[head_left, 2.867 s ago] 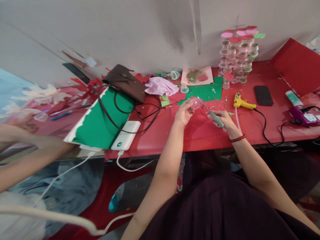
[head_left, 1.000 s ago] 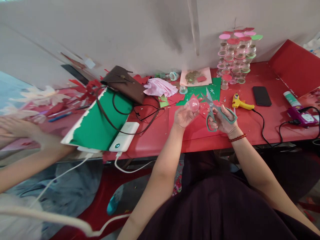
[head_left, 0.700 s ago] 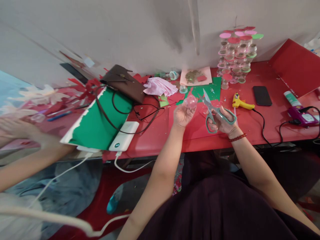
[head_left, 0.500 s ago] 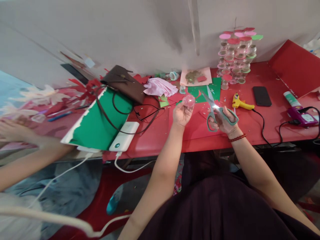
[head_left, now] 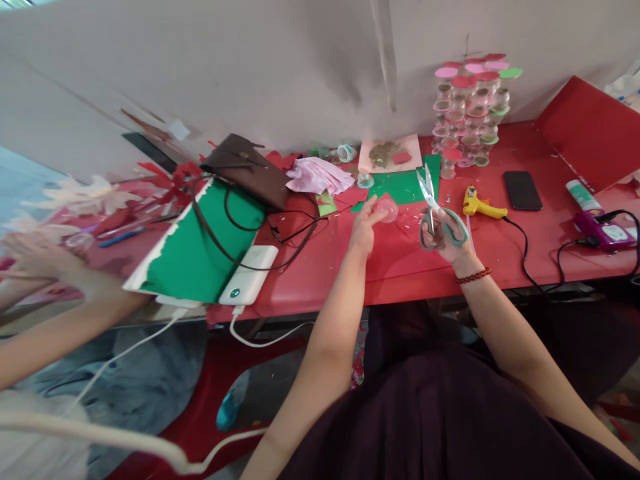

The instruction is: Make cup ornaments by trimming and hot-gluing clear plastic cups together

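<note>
Fingers of the left hand (head_left: pixel 363 231) are closed on a clear plastic cup (head_left: pixel 389 212), held over the red sheet (head_left: pixel 395 252). Right hand (head_left: pixel 444 241) curled through the handles of the scissors (head_left: pixel 429 193), blades slightly parted (pointing away, presumably sparing the left). Bare tabletop (head_left: pixel 307 267) gives room leftward; glue gun (head_left: pixel 484 205) crowds the right; forearms (head_left: pixel 333 320) cross the near edge.

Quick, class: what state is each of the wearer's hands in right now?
Left hand: holding a clear round plastic piece.
Right hand: holding scissors, blades slightly apart.
</note>
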Demonstrator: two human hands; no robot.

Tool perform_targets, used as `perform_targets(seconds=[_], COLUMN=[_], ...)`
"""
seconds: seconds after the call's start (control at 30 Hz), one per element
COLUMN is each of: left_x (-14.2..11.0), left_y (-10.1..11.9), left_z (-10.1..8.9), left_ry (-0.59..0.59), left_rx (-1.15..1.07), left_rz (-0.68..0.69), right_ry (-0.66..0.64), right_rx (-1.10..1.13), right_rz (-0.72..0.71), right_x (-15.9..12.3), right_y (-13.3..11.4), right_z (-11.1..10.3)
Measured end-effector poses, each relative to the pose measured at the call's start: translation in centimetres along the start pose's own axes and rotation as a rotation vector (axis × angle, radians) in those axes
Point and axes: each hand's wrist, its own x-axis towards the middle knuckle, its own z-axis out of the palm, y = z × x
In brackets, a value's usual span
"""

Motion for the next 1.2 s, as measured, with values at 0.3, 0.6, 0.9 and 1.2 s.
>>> perform_targets(seconds=[0.3, 0.6, 0.9, 1.2], left_x=[-1.2, -1.1, -1.0, -0.6], left_y=[2.0, 1.3, 1.0, 0.7], left_z=[0.0, -0.3, -0.2, -0.4], left_ry=[-0.1, -0.145, -0.175, -0.169], left_rx=[-0.282, -0.235, -0.247, -0.205], left_rz=[-0.126, -0.119, -0.082, -0.052], right_ry=[-0.071, -0.171, -0.141, -0.087], right_rx=[-0.011, -0.129, -0.16, -0.187], right_rz=[0.066, 0.039, 0.043, 0.062], right_x=[0.2, -0.2, -0.1, 0.0], right_y=[1.4, 1.4, 1.6, 1.5], right_z=[-0.2, 0.1, 0.0, 0.2])
